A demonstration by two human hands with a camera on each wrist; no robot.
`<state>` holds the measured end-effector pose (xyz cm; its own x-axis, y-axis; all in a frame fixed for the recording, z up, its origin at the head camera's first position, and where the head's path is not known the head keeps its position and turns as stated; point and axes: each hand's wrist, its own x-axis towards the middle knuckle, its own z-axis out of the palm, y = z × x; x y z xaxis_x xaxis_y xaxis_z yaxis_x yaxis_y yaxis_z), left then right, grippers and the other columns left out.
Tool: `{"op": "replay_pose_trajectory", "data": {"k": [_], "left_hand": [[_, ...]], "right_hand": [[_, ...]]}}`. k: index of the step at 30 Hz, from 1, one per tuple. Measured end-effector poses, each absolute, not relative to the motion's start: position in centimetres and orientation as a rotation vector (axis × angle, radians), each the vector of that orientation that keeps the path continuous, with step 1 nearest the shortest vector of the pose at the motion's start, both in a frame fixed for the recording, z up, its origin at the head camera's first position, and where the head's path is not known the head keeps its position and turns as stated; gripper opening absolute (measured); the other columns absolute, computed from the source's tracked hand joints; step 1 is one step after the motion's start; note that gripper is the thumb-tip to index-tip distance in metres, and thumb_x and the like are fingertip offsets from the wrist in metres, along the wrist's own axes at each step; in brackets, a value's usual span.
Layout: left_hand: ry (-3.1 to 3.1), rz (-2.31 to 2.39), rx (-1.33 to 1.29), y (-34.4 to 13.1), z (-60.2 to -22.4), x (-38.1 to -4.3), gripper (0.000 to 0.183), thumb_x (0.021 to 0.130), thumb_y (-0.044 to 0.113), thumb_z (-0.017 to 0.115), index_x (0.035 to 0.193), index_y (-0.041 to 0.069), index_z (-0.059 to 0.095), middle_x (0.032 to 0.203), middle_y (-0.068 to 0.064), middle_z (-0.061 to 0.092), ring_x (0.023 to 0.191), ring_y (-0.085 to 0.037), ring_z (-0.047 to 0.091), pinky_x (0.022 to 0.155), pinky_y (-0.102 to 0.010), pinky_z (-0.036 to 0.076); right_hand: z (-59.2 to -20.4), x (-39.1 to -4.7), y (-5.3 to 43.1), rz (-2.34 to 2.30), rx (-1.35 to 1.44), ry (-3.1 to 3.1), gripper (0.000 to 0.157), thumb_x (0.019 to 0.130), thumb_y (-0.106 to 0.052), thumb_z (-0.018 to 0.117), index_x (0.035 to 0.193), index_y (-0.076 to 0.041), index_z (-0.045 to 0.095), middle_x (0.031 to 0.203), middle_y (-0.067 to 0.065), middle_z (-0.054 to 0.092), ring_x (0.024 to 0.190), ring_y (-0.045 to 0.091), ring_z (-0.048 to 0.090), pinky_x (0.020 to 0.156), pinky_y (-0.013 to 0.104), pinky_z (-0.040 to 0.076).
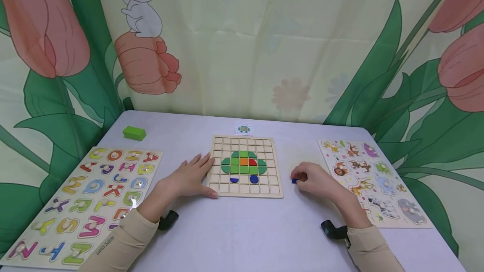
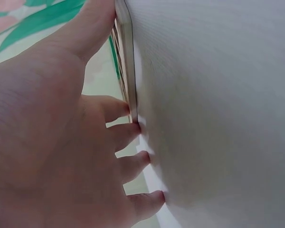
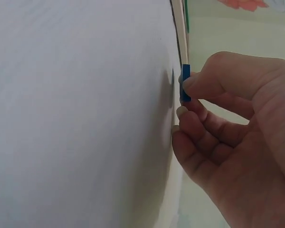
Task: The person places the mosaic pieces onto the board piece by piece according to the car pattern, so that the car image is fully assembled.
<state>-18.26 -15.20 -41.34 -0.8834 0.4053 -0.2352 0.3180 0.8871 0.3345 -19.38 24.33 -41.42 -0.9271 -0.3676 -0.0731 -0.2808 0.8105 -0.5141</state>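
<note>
A square wooden grid board [image 1: 278, 186] lies at the middle of the table. Green, orange and red pieces [image 1: 243, 162] form a rounded shape in its cells. Below them sit a blue half circle [image 1: 234, 180] and a full blue circle [image 1: 254, 179]. My left hand [image 1: 187, 179] lies with spread fingers along the board's left edge, its thumb near the lower left corner. To the right of the board, my right hand [image 1: 315, 181] pinches a small blue piece [image 3: 186, 83] between thumb and fingers, low over the tabletop. Its full outline is partly hidden by the fingers.
Behind the board lies a small pattern card [image 1: 243, 128] with a similar coloured shape. A green block [image 1: 134, 133] stands at the back left. A letter puzzle board [image 1: 73, 195] covers the left side, an animal puzzle board [image 1: 398, 194] the right. A printed curtain [image 1: 227, 53] hangs behind.
</note>
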Motion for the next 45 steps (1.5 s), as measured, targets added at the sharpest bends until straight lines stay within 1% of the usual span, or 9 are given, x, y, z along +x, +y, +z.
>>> {"op": "replay_pose_trajectory", "data": {"k": [9, 15, 19, 24, 31, 37, 45], "left_hand": [[2.754, 0.406, 0.535, -15.1, -41.3, -18.5, 0.120, 0.070, 0.073, 0.073, 0.159, 0.012, 0.022, 0.168, -0.008, 0.015, 0.155, -0.038, 0.011, 0.119, -0.067, 0.016], [2.752, 0.413, 0.540, -15.1, -41.3, -18.5, 0.120, 0.071, 0.072, 0.073, 0.159, 0.010, 0.022, 0.168, -0.009, 0.015, 0.155, -0.039, 0.011, 0.119, -0.068, 0.017], [2.753, 0.419, 0.546, -15.1, -41.3, -18.5, 0.119, 0.071, 0.072, 0.073, 0.159, 0.010, 0.022, 0.168, -0.009, 0.016, 0.155, -0.039, 0.012, 0.118, -0.068, 0.017], [2.752, 0.425, 0.543, -15.1, -41.3, -18.5, 0.119, 0.071, 0.072, 0.073, 0.159, 0.010, 0.022, 0.168, -0.009, 0.016, 0.155, -0.039, 0.011, 0.119, -0.068, 0.016], [2.760, 0.412, 0.556, -15.1, -41.5, -18.6, 0.120, 0.070, 0.073, 0.073, 0.159, 0.010, 0.023, 0.168, -0.010, 0.016, 0.155, -0.040, 0.012, 0.117, -0.069, 0.019], [2.758, 0.415, 0.568, -15.2, -41.6, -18.5, 0.119, 0.071, 0.073, 0.072, 0.159, 0.010, 0.022, 0.168, -0.010, 0.016, 0.155, -0.040, 0.012, 0.117, -0.070, 0.019], [2.755, 0.416, 0.578, -15.3, -41.4, -18.5, 0.118, 0.072, 0.073, 0.071, 0.159, 0.010, 0.022, 0.168, -0.010, 0.016, 0.154, -0.040, 0.013, 0.116, -0.070, 0.019]], "right_hand": [[-40.6, -19.8, 22.2, -0.766, -0.579, 2.823, 0.023, 0.076, 0.000, 0.065, 0.093, -0.014, 0.073, 0.086, -0.003, 0.061, 0.078, 0.014, 0.052, 0.067, 0.025, 0.045], [-40.2, -20.0, 20.3, -0.796, -0.541, 2.785, 0.023, 0.079, 0.000, 0.065, 0.096, -0.013, 0.074, 0.087, -0.002, 0.060, 0.080, 0.015, 0.053, 0.066, 0.026, 0.045], [-40.1, -20.1, 18.9, -0.798, -0.533, 2.775, 0.021, 0.080, -0.002, 0.067, 0.096, -0.014, 0.074, 0.088, -0.002, 0.060, 0.082, 0.016, 0.053, 0.067, 0.026, 0.046], [-40.1, -20.3, 16.9, -0.771, -0.596, 2.792, 0.018, 0.081, -0.003, 0.068, 0.092, -0.016, 0.074, 0.087, -0.004, 0.059, 0.081, 0.014, 0.052, 0.065, 0.025, 0.045], [-39.7, -20.4, 13.9, -0.746, -0.714, 2.807, 0.016, 0.082, -0.004, 0.067, 0.090, -0.016, 0.074, 0.087, -0.005, 0.059, 0.080, 0.014, 0.051, 0.069, 0.025, 0.045], [-39.7, -20.5, 11.6, -0.730, -0.835, 2.805, 0.016, 0.082, -0.003, 0.065, 0.089, -0.015, 0.074, 0.083, -0.006, 0.058, 0.075, 0.011, 0.049, 0.065, 0.024, 0.043], [-40.0, -20.4, 8.9, -0.708, -0.853, 2.797, 0.015, 0.082, -0.005, 0.066, 0.091, -0.014, 0.074, 0.086, -0.005, 0.059, 0.078, 0.012, 0.050, 0.066, 0.023, 0.044]]}}
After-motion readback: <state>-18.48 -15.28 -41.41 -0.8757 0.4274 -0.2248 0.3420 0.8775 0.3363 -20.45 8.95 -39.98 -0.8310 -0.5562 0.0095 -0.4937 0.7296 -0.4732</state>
